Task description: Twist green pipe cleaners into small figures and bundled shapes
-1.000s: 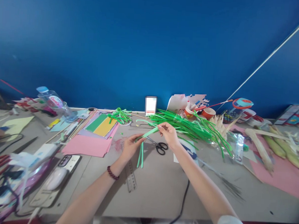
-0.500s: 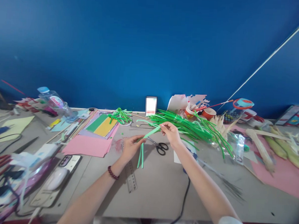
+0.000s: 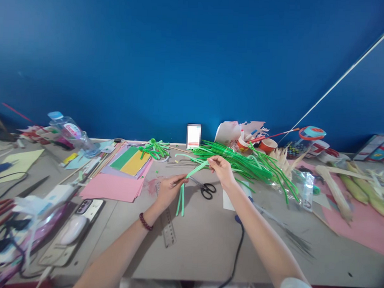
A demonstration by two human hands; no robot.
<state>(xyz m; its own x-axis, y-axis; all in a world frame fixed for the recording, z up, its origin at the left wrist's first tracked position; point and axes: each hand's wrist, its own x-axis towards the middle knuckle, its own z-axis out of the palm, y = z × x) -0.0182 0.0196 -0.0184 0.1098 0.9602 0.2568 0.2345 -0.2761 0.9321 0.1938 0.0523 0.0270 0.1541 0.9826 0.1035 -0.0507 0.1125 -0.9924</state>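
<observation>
A light green pipe cleaner piece (image 3: 197, 169) stretches between my two hands, slanting up to the right. My left hand (image 3: 171, 189) pinches its lower end; my right hand (image 3: 221, 168) pinches the upper end. Below my left fingers, light green pipe cleaner lengths (image 3: 181, 203) lie on the table, and I cannot tell whether they join the held piece. Black-handled scissors (image 3: 207, 190) rest between the hands, with their blades partly behind the green piece. A clear ruler (image 3: 168, 232) lies beside my left wrist. Behind my right hand spreads a large bundle of green pipe cleaners (image 3: 242, 163).
Pink paper (image 3: 113, 189) and coloured sheets lie left, near a curled green pipe cleaner shape (image 3: 156, 150). A phone (image 3: 71, 236) and a water bottle (image 3: 70, 130) are further left. A black cable (image 3: 238, 252) crosses the front edge. Corn husks (image 3: 352, 189) lie right.
My right hand has shifted slightly to the right and up, and the held green piece has moved slightly with it. My left hand stays almost in place.
</observation>
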